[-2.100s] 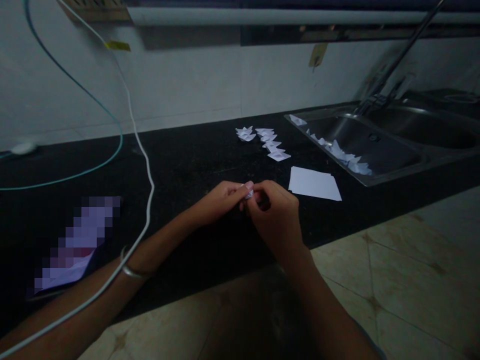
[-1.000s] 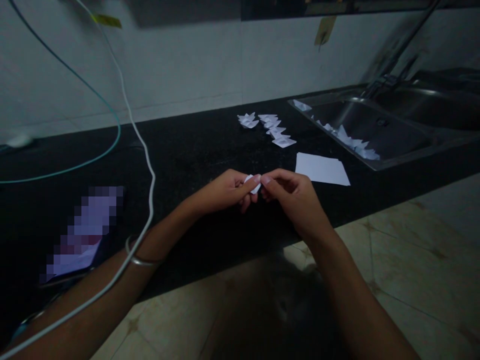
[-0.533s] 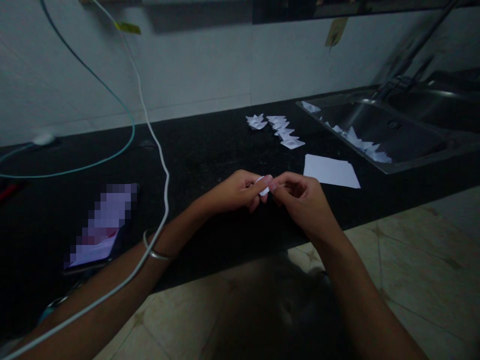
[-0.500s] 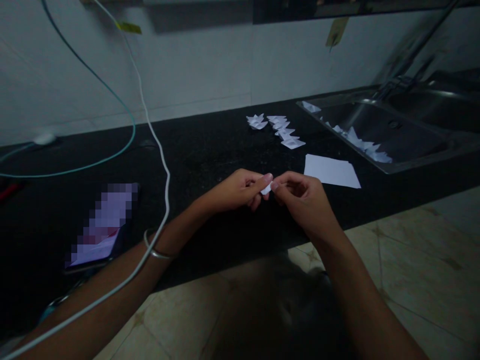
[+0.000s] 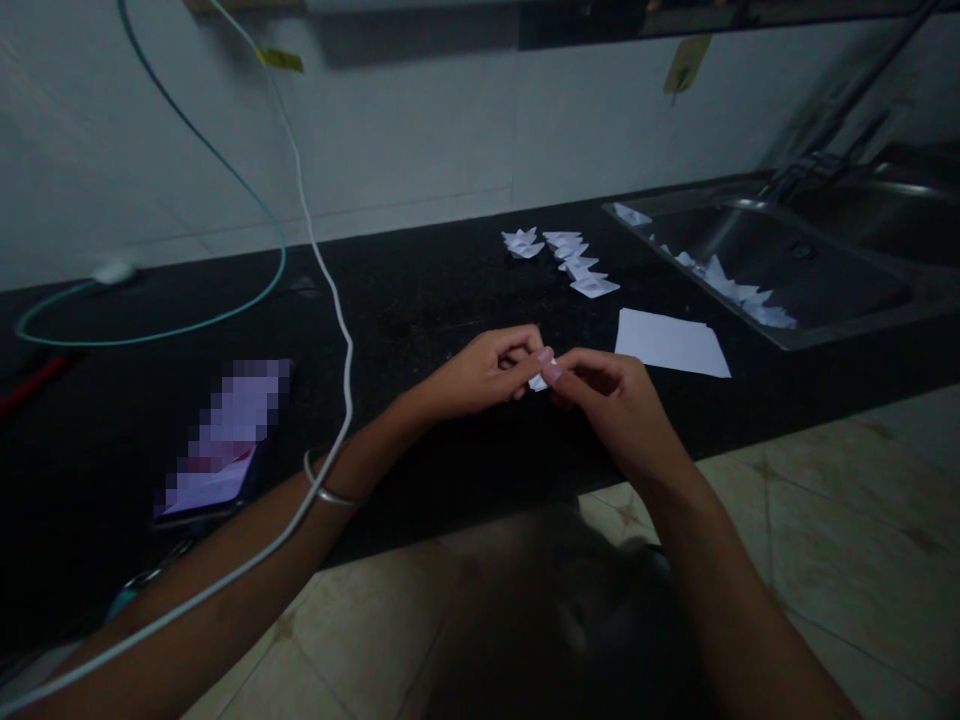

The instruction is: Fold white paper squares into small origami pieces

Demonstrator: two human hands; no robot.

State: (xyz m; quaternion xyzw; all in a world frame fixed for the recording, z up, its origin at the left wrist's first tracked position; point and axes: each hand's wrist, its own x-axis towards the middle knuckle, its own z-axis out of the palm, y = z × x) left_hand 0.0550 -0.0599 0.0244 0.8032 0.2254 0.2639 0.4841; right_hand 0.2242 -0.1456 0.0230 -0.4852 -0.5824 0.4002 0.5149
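A small piece of folded white paper (image 5: 539,382) is pinched between both hands above the front part of the black counter. My left hand (image 5: 495,370) grips it from the left with the thumb on top. From the right, my right hand (image 5: 611,395) has thumb and forefinger closed on its edge. Fingers cover most of the paper, so its shape is not clear. Behind the hands stand several folded paper boats (image 5: 581,265), with another small cluster of folded paper (image 5: 522,243) to their left. A stack of flat white paper (image 5: 671,342) lies beyond my right hand.
At the right is a steel sink (image 5: 847,225) with more folded paper pieces (image 5: 739,290) along its near edge. A phone with a lit screen (image 5: 225,440) lies at the left. A white cable (image 5: 346,370) hangs across my left forearm; a teal cable (image 5: 281,250) loops behind.
The view has tilted down and shifted, sliding the scene about. Both hands keep hold of the folded paper while the fingers change position on it; the left fingers now curl more.
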